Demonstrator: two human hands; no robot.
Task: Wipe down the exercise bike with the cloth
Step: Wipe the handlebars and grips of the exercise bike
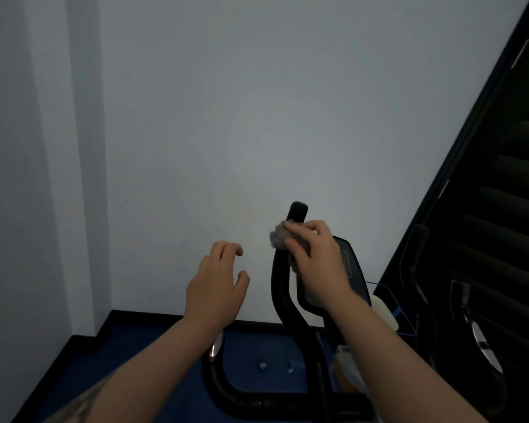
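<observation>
The black exercise bike (283, 303) rises from the lower middle, its upright handlebar ending in a rounded grip near the wall. My right hand (316, 264) presses a grey cloth (278, 238) against that upright handlebar, just below its tip. Behind this hand sits the bike's console (348, 264), partly hidden by my wrist. My left hand (217, 285) hovers to the left of the handlebar, fingers curled and apart, holding nothing. A lower curved handlebar (223, 389) with a silver pad shows under my left forearm.
A pale wall (226, 117) stands close ahead, with a black skirting and blue floor (257, 352) below. On the right a dark staircase (501, 209) slopes up. A second black machine part with a silver pad (483, 346) stands at the right.
</observation>
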